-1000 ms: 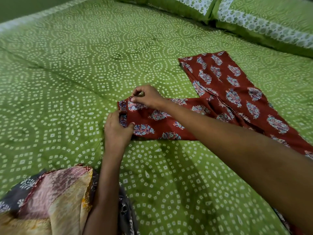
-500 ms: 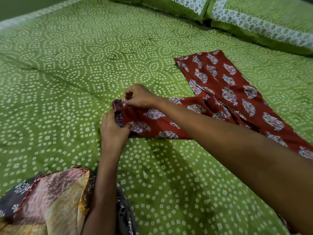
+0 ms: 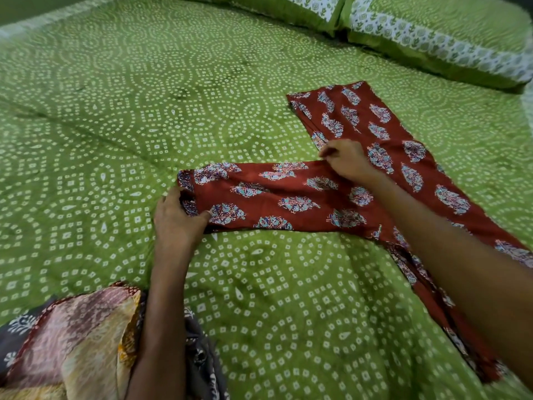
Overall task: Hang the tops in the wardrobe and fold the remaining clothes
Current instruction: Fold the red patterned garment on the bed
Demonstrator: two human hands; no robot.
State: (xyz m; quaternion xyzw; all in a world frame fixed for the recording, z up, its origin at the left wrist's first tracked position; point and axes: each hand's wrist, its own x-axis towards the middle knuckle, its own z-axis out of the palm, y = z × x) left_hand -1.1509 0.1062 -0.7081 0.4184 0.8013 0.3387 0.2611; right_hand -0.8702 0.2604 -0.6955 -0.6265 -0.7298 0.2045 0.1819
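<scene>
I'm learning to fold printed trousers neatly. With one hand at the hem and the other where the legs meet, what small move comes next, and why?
Probably carry the hem that the left hand grips across onto the other leg of the red trousers, stacking the two. They lie splayed apart on the bedspread, while the right hand pins the fork.

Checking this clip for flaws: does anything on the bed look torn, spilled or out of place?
Nothing stands out. The red garment lies mid-fold on the bedspread, left hand holding its end, right hand at the crease. More clothes sit bunched near the person.

Both forearms bare, no sleeves or jewellery.
</scene>
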